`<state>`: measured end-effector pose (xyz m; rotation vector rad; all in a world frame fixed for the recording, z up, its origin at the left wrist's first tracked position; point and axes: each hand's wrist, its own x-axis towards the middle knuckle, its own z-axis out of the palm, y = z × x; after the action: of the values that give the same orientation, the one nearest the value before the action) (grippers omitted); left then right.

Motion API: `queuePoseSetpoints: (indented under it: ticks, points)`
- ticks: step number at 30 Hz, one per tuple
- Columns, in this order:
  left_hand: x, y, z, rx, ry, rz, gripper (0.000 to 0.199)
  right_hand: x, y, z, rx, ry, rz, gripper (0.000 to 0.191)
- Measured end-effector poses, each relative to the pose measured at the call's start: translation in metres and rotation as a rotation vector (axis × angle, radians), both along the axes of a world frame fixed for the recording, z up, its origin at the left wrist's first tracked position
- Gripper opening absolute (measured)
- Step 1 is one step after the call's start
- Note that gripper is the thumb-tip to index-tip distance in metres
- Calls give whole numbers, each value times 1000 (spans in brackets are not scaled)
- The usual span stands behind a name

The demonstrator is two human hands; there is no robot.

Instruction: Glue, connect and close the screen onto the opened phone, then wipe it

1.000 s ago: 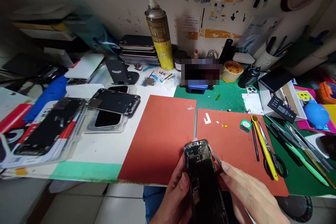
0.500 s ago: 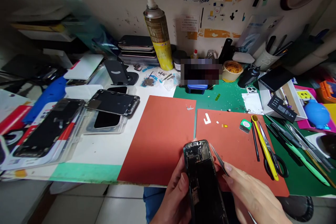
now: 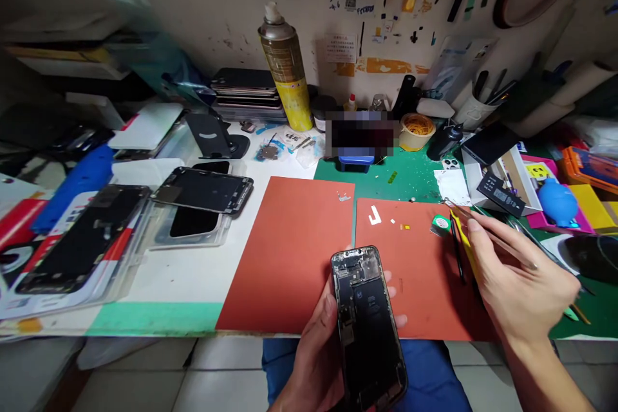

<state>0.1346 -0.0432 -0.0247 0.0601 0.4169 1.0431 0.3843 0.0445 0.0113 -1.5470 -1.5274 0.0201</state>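
My left hand [image 3: 316, 354] is wrapped round an opened phone [image 3: 369, 328], its inner parts and black battery facing up. Its fingertips show along the phone's right edge. Over the right side of the bench, my right hand [image 3: 516, 277] grips a pair of tweezers [image 3: 497, 235]. The tweezer tips point left, close to a white tissue [image 3: 452, 187] and the top of a yellow-handled brush [image 3: 464, 241]. Most of that brush lies hidden beneath the right hand. A black stick [image 3: 456, 251] and a small green-and-white round item [image 3: 440, 223] lie just left of it.
Orange mats [image 3: 299, 251] cover the bench front, with small white and yellow pieces [image 3: 374, 215] on the right one. Phone screens [image 3: 207, 190] lie at left. A spray can [image 3: 287, 67] stands behind. At right are a loose battery [image 3: 503, 194] and a blue blower [image 3: 557, 201].
My right hand has moved away from the phone, to the right and up over the brush, still holding the tweezers. The phone in my left hand has come up slightly and shows more fully.
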Motion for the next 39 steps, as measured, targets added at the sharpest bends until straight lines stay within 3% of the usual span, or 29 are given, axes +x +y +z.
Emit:
queuePoseSetpoints:
  ticks: [6,11,15,22,26,30,34,39]
  points:
    - [2,-5,-9,43,44,59,72,-6,20,-5,28,-92,-28,21]
    - [7,-4,-11,127,56,85,68,-2,20,-22,-48,-39,-52,28]
    - [6,-5,-10,130,81,77,80,0,19,-27,-117,63,-83,37]
    - [6,-2,2,17,195,48,107,-4,22,-27,-114,105,-81,41]
    - [6,0,2,31,191,52,98,-5,24,-27,-148,107,-79,38]
    - [7,0,0,20,210,67,94,-7,-1,-7,-152,119,-85,30]
    - [11,-1,1,56,211,106,74,-10,-37,11,-165,-13,124,16]
    - [14,1,3,104,234,150,68,-9,-42,6,-116,-244,321,10]
